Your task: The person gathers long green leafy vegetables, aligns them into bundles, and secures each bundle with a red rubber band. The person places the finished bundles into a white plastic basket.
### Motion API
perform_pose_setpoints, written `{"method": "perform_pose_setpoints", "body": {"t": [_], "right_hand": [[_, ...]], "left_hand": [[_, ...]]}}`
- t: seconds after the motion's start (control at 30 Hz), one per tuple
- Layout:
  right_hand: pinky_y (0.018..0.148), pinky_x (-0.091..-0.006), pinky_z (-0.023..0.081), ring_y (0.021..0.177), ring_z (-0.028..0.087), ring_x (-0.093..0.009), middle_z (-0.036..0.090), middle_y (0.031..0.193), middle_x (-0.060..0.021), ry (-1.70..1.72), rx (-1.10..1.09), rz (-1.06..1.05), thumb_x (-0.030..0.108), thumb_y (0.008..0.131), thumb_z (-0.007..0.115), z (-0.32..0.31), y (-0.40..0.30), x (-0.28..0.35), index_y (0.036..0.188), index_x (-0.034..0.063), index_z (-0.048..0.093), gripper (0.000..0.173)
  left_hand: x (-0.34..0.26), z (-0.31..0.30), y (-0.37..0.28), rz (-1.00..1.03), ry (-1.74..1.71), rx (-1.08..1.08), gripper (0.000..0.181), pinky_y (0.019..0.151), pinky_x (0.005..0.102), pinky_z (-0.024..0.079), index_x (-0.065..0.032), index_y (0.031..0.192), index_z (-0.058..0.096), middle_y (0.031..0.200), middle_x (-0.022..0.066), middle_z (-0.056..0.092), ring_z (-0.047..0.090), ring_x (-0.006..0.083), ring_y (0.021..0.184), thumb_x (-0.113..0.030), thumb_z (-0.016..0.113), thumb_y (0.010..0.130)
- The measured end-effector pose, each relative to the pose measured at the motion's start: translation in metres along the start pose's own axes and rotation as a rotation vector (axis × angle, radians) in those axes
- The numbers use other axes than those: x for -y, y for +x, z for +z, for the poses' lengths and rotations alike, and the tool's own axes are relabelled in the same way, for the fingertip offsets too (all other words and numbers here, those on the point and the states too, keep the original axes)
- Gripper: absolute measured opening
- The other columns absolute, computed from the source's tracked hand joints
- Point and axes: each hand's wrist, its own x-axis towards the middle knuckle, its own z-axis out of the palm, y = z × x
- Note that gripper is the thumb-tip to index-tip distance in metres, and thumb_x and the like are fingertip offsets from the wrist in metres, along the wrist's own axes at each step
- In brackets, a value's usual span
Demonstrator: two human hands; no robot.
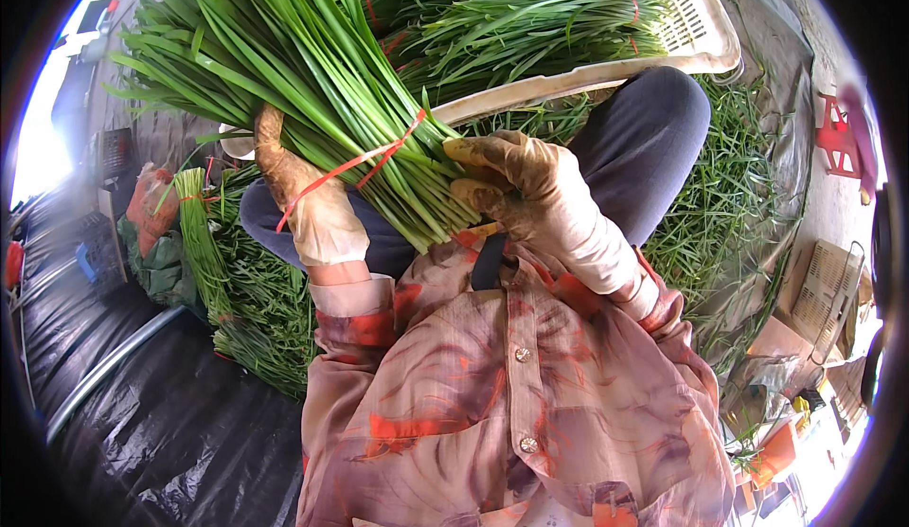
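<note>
A large bundle of long flat green leaves, likely garlic chives (pixel 305 65), lies slanted across my lap, its cut stem ends towards my shirt. A red tie (pixel 383 149) goes round the stems, and a strand of it runs over my left hand. My left hand (pixel 302 193), in a stained glove, is under and around the left side of the bundle, its fingers partly hidden by the leaves. My right hand (pixel 525 179), gloved too, is at the right edge of the stems, thumb and forefinger bent close to them; whether it grips a stem, I cannot tell.
Beyond my knees, a white plastic crate (pixel 589 79) holds more red-tied bundles (pixel 525 15). Loose leaves (pixel 717 207) cover the ground sheet at the right. Another tied bundle (pixel 202 243) lies at the left on a leaf pile, beside black sheeting (pixel 170 413) and a metal tube (pixel 106 371).
</note>
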Motion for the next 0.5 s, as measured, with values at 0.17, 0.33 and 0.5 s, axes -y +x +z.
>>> {"method": "perform_pose_setpoints", "body": {"t": [0.17,0.33,0.5], "right_hand": [[0.072,-0.0266,0.05,0.079,0.062,-0.015,0.063,0.088,-0.0079,0.07,0.115,0.212,0.008,0.082,0.07,-0.006,-0.004,0.001,0.11,0.0013,0.062,0.029],[0.063,-0.0316,0.053,0.073,0.067,-0.021,0.065,0.084,-0.0099,-0.185,0.103,0.244,0.008,0.078,0.07,-0.062,-0.057,0.007,0.101,0.0046,0.065,0.024],[0.064,-0.0259,0.05,0.071,0.061,-0.013,0.065,0.082,-0.005,-0.375,-0.478,0.642,0.006,0.077,0.072,-0.174,-0.178,-0.022,0.106,0.0064,0.067,0.029]], "left_hand": [[-0.002,0.001,-0.002,0.017,0.012,-0.02,0.034,0.08,0.0358,0.053,-0.0029,0.109,0.062,0.103,0.0081,0.065,0.063,0.0217,0.09,-0.03,0.057,0.088],[-0.013,0.003,0.006,0.06,0.005,-0.024,0.034,0.079,0.0343,0.052,-0.0033,0.109,0.061,0.103,0.0071,0.064,0.062,0.0204,0.09,-0.03,0.056,0.089],[-0.028,-0.003,0.001,0.079,0.006,-0.075,0.034,0.079,0.0328,0.052,-0.0037,0.109,0.061,0.102,0.006,0.063,0.061,0.019,0.09,-0.031,0.055,0.09]]}}
